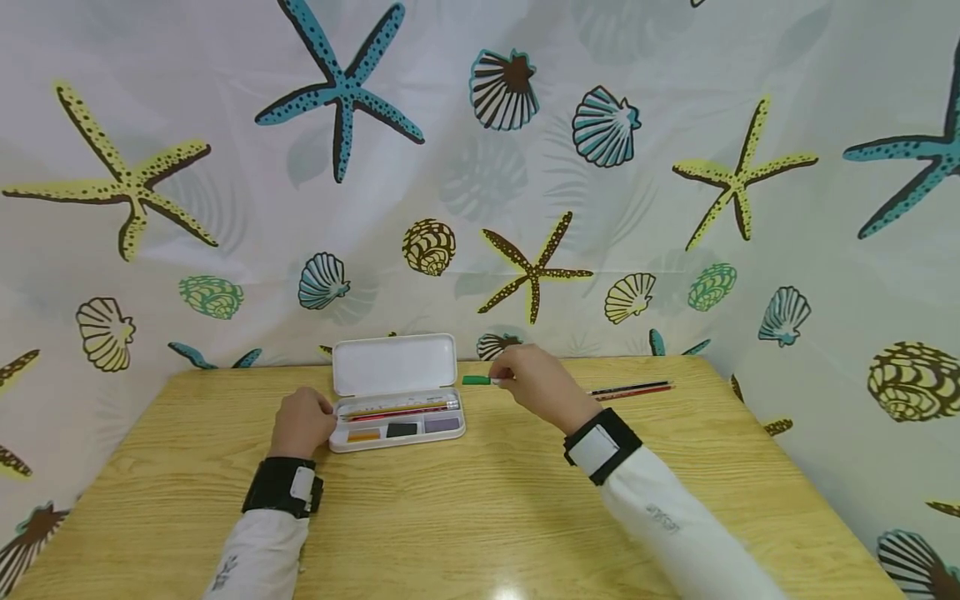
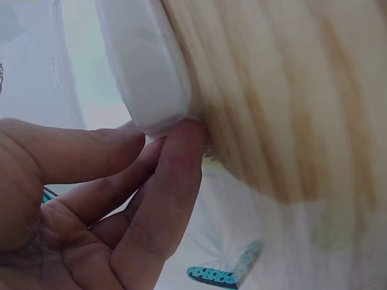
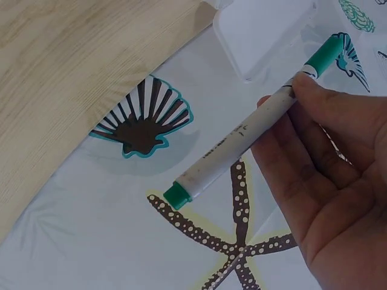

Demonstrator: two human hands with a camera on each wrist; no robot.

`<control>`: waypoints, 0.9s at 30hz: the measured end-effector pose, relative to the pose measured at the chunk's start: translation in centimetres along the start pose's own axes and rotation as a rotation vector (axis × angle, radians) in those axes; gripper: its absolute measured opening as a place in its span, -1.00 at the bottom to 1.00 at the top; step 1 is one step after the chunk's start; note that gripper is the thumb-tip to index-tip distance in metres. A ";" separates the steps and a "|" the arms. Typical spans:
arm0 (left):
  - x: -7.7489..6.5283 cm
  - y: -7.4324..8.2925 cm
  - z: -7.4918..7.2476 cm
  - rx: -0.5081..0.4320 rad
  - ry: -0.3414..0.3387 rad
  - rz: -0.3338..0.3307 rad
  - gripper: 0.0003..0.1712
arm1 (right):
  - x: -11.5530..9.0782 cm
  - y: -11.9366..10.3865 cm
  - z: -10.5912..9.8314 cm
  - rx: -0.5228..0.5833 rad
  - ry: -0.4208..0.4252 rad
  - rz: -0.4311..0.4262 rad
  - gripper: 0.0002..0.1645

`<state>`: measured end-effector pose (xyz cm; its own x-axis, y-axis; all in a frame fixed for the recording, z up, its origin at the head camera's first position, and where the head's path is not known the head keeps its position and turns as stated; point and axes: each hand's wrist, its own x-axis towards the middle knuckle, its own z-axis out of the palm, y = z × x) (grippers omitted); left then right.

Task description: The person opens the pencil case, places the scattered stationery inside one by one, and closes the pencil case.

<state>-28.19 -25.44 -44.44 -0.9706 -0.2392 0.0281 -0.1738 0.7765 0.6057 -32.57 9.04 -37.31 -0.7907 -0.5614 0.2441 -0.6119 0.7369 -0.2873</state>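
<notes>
A white pencil case [image 1: 397, 443] lies on the table with its lid [image 1: 394, 365] raised. Inside it are pencils [image 1: 397, 412] and, in the front compartments, an orange block [image 1: 363, 435], a black block [image 1: 402, 430] and a lilac block [image 1: 442, 425]. My left hand [image 1: 300, 423] holds the case's left end, thumb and fingers at its corner in the left wrist view. To the right of the case, my right hand [image 1: 542, 385] pinches a marker [image 3: 233, 140] with a white barrel and green cap above the table; both its ends show in the right wrist view.
Two pencils, one dark [image 1: 630, 387] and one red [image 1: 637, 392], lie on the wooden table [image 1: 420, 525] beyond my right hand. A patterned cloth [image 1: 450, 192] with starfish and shells hangs behind the table and along its sides.
</notes>
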 end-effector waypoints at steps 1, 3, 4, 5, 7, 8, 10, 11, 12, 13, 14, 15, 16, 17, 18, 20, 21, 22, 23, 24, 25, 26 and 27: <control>0.0 0.0 0.0 0.000 0.001 0.001 -0.88 | 0.1 -0.2 0.1 0.001 -0.004 -0.003 -0.91; -0.1 0.0 0.0 0.002 0.002 0.005 -0.88 | 0.4 -0.7 0.4 0.003 -0.005 -0.019 -0.92; -0.1 0.1 -0.1 0.002 0.002 0.005 -0.88 | 0.5 -0.9 0.5 0.005 -0.004 -0.028 -0.92; -0.1 0.1 -0.1 0.002 0.001 0.004 -0.88 | 0.6 -1.2 0.6 0.008 -0.003 -0.039 -0.92; -0.1 0.2 -0.1 0.004 -0.002 0.000 -0.88 | 0.9 -1.6 0.8 0.012 -0.003 -0.061 -0.93; -0.1 0.2 -0.2 0.004 -0.003 -0.003 -0.88 | 1.1 -1.8 1.0 0.012 -0.004 -0.069 -0.93; -0.1 0.3 -0.2 0.005 -0.004 -0.007 -0.88 | 1.4 -2.2 1.3 0.013 -0.012 -0.083 -0.93; 0.0 0.3 -0.2 0.005 -0.005 -0.010 -0.88 | 1.5 -2.3 1.4 0.012 -0.015 -0.091 -0.92; 0.0 0.3 -0.2 0.004 -0.005 -0.011 -0.88 | 1.6 -2.5 1.6 0.008 -0.018 -0.098 -0.92; 0.0 0.3 -0.2 0.003 -0.004 -0.010 -0.88 | 1.8 -2.7 1.7 0.000 -0.022 -0.105 -0.92; 0.0 0.3 -0.2 0.003 -0.004 -0.009 -0.88 | 1.9 -2.8 1.9 -0.004 -0.022 -0.113 -0.92; 0.1 0.3 -0.2 0.002 -0.004 -0.009 -0.87 | 2.0 -3.0 1.9 -0.011 -0.023 -0.120 -0.91; 0.1 0.3 -0.2 0.003 -0.005 -0.008 -0.87 | 2.2 -3.2 2.0 -0.019 -0.022 -0.128 -0.91; 0.1 0.4 -0.2 0.002 -0.005 -0.008 -0.87 | 2.3 -3.4 2.1 -0.025 -0.021 -0.134 -0.91; 0.1 0.4 -0.2 0.002 -0.004 -0.007 -0.87 | 2.5 -3.6 2.2 -0.028 -0.022 -0.140 -0.91; 0.1 0.5 -0.2 0.003 -0.005 -0.009 -0.87 | 2.8 -4.0 2.3 -0.024 -0.022 -0.152 -0.90; 0.1 0.5 -0.2 0.003 -0.005 -0.010 -0.87 | 2.9 -4.2 2.4 -0.026 -0.023 -0.156 -0.90; 0.0 0.6 -0.3 0.001 -0.004 -0.010 -0.87 | 3.1 -4.5 2.5 -0.027 -0.024 -0.161 -0.90; 0.0 0.6 -0.3 0.000 -0.005 -0.013 -0.87 | 3.2 -4.7 2.5 -0.023 -0.026 -0.166 -0.89; -0.1 0.7 -0.3 -0.002 -0.005 -0.015 -0.87 | 3.4 -4.9 2.6 -0.020 -0.028 -0.170 -0.89; -0.1 0.7 -0.3 -0.003 -0.005 -0.016 -0.87 | 3.5 -5.0 2.8 -0.020 -0.028 -0.175 -0.89; -0.1 0.7 -0.3 -0.004 -0.004 -0.017 -0.87 | 3.7 -5.2 2.9 -0.022 -0.030 -0.179 -0.89; -0.1 0.7 -0.3 -0.004 -0.004 -0.019 -0.87 | 3.8 -5.4 3.0 -0.023 -0.032 -0.185 -0.88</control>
<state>-28.12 -25.02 -43.79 -0.9678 -0.2515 0.0140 -0.1912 0.7695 0.6093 -32.33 1.78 -37.60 -0.6654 -0.6995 0.2606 -0.7464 0.6285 -0.2185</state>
